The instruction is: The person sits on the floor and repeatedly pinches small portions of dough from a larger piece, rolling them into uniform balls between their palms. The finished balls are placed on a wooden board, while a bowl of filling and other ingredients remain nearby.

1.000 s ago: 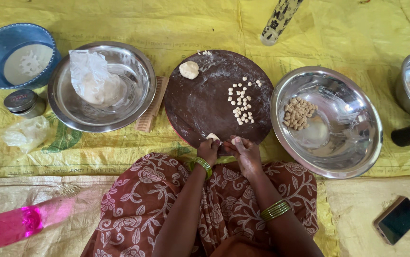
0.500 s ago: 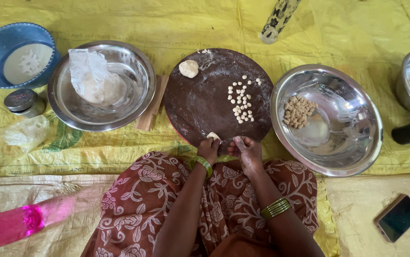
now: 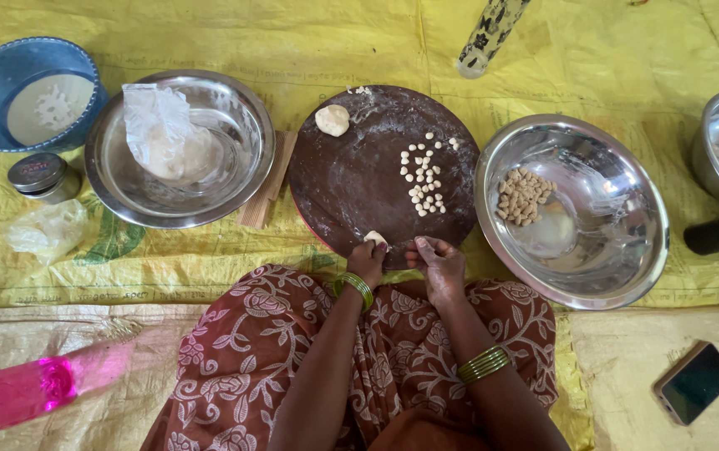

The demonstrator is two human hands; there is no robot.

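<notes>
Item: my left hand [image 3: 367, 260] pinches a dough lump [image 3: 375, 239], unchanged, lower centre on the board [image 3: 351, 184]. My right hand [image 3: 436, 259] stays loosely curled, apparently empty; pellets [image 3: 424, 173] unmoved.

The round dark-brown wooden board [image 3: 359, 179] looks matt and flour-dusted, while the small pale dough pieces [image 3: 423, 175] on it are smooth. Both wide steel bowls [image 3: 618, 242] shine glossy. A crinkled clear plastic bag [image 3: 159, 125] glistens; the yellow woven plastic sheet [image 3: 334, 42] beneath looks creased, faintly shiny.
</notes>
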